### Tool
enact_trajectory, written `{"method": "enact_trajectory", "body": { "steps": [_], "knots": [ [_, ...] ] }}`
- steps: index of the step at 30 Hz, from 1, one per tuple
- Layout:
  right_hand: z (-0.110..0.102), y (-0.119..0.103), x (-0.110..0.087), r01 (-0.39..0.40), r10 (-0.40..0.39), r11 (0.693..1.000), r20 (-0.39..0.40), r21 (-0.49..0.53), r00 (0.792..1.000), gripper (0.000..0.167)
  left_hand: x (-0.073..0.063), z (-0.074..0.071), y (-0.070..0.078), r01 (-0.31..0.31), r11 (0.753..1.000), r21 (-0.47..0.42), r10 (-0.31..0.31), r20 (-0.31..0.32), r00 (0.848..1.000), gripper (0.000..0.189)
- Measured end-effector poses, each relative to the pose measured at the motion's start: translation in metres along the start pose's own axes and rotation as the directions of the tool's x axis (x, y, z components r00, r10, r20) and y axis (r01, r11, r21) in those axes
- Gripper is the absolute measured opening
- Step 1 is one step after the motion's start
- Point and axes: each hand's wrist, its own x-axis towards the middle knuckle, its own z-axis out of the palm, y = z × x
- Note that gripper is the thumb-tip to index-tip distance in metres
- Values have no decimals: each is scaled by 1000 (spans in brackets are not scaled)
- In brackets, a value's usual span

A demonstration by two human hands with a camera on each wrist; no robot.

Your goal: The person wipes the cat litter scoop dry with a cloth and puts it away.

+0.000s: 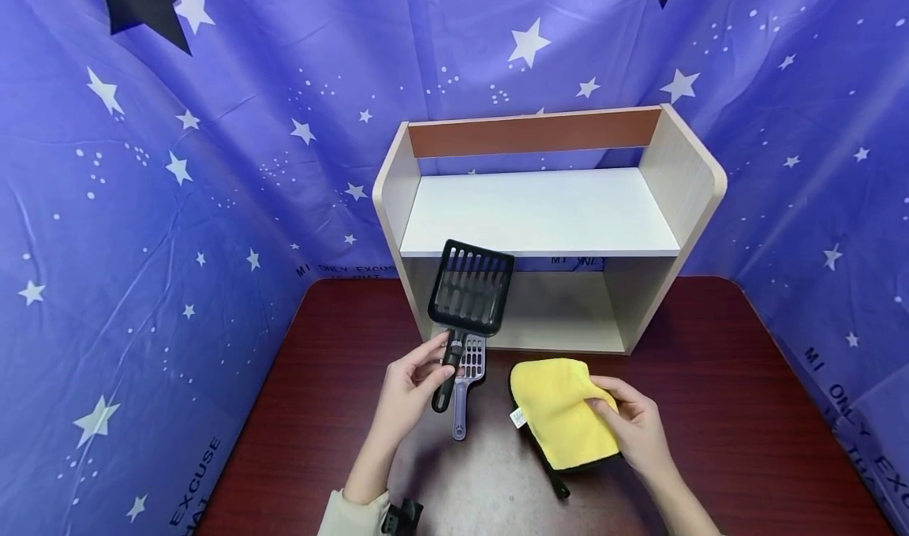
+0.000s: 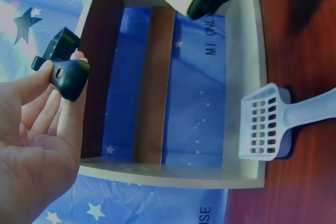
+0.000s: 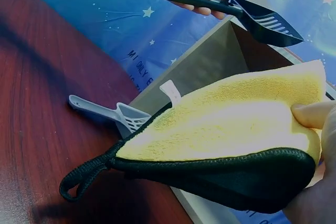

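My left hand point(image 1: 409, 394) holds a black slotted litter scoop point(image 1: 472, 287) by its handle, raised in front of the shelf unit. Below it on the table lies a grey-purple litter scoop point(image 1: 460, 411), its slotted head partly hidden behind the black one in the head view. My right hand point(image 1: 634, 425) pinches the edge of a folded yellow cloth point(image 1: 561, 410) with black trim, a white tag and a black hanging loop. In the right wrist view the cloth point(image 3: 226, 119) hangs in the air, the thumb on its yellow face.
A two-level wooden shelf unit point(image 1: 540, 212) with a white upper board stands at the back of the dark red table point(image 1: 746, 410). Blue curtains point(image 1: 284, 165) with stars enclose the table at the back and both sides.
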Motion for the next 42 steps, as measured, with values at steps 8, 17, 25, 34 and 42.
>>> {"method": "enact_trajectory", "body": {
  "steps": [8,17,25,34,42],
  "knots": [
    [1,2,-2,23,-23,1000,17,5,1000,40,17,-7,2,-42,997,-64,39,-38,999,49],
    [0,5,-5,-15,15,1000,11,-4,1000,41,37,-10,10,-11,990,-139,3,-59,998,51],
    [1,7,-7,-57,57,998,11,-37,998,44,62,-6,17,39,955,-296,-68,-89,994,51],
    [2,10,-10,-47,47,999,10,-15,999,44,92,-1,30,88,913,-399,-156,-144,977,45],
    [4,12,-12,-4,4,1000,10,27,1000,43,111,-4,39,164,905,-394,-249,-176,952,39]
  ]
}}
